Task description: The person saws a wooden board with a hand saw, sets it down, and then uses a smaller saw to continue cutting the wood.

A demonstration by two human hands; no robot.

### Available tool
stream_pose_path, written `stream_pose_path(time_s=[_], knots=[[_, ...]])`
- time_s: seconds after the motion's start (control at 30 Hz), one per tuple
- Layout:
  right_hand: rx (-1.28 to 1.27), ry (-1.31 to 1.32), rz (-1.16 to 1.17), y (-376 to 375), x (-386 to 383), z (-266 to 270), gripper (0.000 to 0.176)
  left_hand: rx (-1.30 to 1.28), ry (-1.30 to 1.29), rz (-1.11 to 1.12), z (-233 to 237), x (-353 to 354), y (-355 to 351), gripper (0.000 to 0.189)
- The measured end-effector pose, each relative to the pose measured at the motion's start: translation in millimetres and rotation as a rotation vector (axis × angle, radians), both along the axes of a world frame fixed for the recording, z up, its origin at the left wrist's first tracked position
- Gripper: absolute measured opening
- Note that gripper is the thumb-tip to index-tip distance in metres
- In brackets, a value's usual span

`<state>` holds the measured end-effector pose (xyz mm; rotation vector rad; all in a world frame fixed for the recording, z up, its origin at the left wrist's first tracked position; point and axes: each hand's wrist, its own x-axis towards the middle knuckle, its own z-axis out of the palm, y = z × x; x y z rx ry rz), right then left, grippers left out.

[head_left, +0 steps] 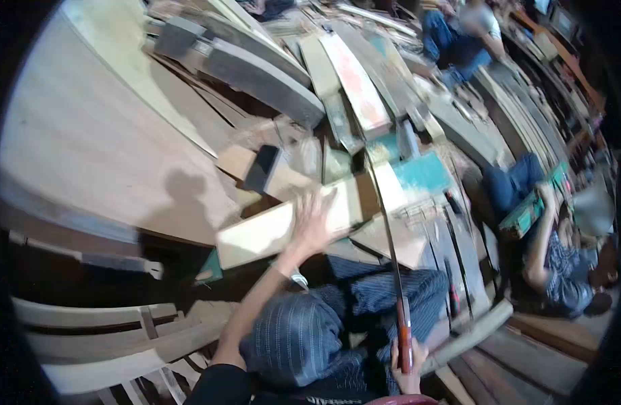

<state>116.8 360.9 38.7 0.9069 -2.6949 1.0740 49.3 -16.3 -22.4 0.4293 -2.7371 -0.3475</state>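
Head view: left hand [315, 223], blurred, fingers spread wide, presses a pale rectangular wooden board [256, 237] at frame centre, seemingly to steady it. Right hand [408, 368], lower right, grips a long thin blade with a red-brown handle [395, 270], pointed away from the body.

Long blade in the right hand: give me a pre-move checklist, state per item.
1. Right hand grip on the long thin metal blade by its red-brown handle: ok, fingers closed round it.
2. Left hand contact with the pale rectangular wooden board: cannot tell, fingers spread but motion-blurred.
3. Left hand clear of the blade: ok, a gap shows between them.
4. Blade clear of the lap in dark striped cloth: not ok, it crosses right over it.
5. Blade tip resting or free over the heap of grey and painted planks: cannot tell.
6. Seated person in a patterned shirt: ok, apart from the blade.
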Motion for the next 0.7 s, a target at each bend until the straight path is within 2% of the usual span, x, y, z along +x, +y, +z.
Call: stream_pose_path(time_s=[0.03, 0.1, 0.13, 0.23, 0.3, 0.37, 0.4, 0.47, 0.7], knots=[[0.001, -0.123, -0.077, 4, 5, -1, 0.017, 0.025, 0.006, -0.018, 2, 1, 4, 0.097], [-0.112, -0.148, -0.037, -17, -4, 15, 0.017, 0.22, -0.087, -0.018, 9, 0, 1, 0.096], [-0.164, -0.109, -0.059, -32, -15, 28, 0.017, 0.25, -0.054, 0.016, 6, 0, 0, 0.093], [-0.03, -0.169, -0.147, -37, -32, 72, 0.018, 0.19, -0.01, 0.003, 7, 3, -3, 0.092], [-0.066, -0.146, -0.108, -29, -40, 68, 0.019, 0.116, -0.039, -0.032, 8, 6, 2, 0.092], [-0.029, 0.099, -0.009, -33, -40, 58, 0.016, 0.157, -0.028, -0.217, 8, 11, 7, 0.092], [-0.104, 0.016, -0.019, -39, -37, 54, 0.016, 0.086, -0.038, -0.244, 8, 14, 13, 0.091], [-0.25, -0.14, -0.032, -57, -35, 51, 0.021, 0.071, -0.007, -0.245, 9, 15, 20, 0.09], [-0.292, -0.068, -0.089, -82, -47, 42, 0.023, 0.112, -0.023, -0.114, 16, 11, 28, 0.09]])
